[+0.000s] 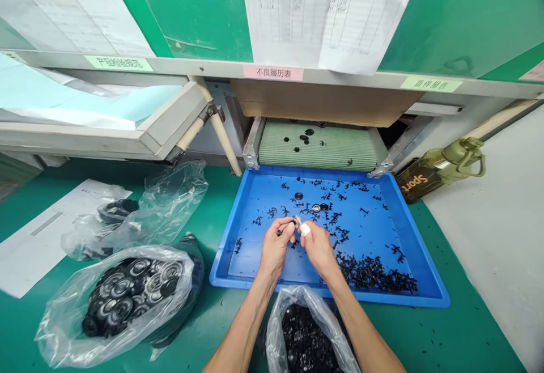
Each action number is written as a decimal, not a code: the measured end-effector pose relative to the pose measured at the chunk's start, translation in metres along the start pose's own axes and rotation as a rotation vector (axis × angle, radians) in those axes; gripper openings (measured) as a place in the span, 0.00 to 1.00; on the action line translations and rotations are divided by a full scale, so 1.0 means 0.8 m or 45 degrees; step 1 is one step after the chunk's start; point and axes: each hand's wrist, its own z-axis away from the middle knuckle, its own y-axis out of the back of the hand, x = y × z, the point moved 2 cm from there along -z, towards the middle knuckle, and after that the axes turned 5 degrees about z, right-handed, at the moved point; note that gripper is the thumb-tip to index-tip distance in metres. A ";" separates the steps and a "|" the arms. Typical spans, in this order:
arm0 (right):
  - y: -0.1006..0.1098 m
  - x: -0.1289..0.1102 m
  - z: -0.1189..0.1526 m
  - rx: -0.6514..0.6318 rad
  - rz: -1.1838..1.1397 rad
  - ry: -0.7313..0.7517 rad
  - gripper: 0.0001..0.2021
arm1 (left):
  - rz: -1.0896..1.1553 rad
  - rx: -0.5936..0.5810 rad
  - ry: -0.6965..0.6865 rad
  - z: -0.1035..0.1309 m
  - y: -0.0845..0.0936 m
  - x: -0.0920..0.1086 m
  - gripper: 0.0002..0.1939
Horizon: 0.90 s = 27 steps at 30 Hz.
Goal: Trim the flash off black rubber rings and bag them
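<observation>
My left hand (274, 244) is over the blue tray (221, 259), thumb and fingers closed on a small black part (293, 223). Close beside it, my right hand (318, 245) has its fingers pinched together at that part. A white covering (305, 229) shows on one of its digits. Whatever the right fingers grip is too small to make out. Around both hands, small black branched pieces (335, 231) lie scattered in the tray, and a heap of them (378, 274) fills the near right corner. A few black rings (298, 196) lie beyond my fingertips.
A conveyor belt (323, 157) carrying several black parts ends at the tray's far edge. Clear plastic bags of black parts stand in front (280, 333) and at left (63, 327). A bottle (442, 169) leans at right. Paper (25, 271) lies at far left.
</observation>
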 end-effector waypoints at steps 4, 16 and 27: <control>0.026 0.014 -0.022 0.190 0.344 -0.023 0.14 | 0.061 0.164 0.166 -0.006 0.007 -0.007 0.16; 0.091 -0.069 -0.215 0.423 0.497 0.260 0.19 | 0.297 0.102 0.247 -0.004 0.005 0.003 0.14; 0.050 -0.035 -0.063 0.029 0.062 0.795 0.14 | 0.519 0.028 0.232 0.001 0.000 0.012 0.18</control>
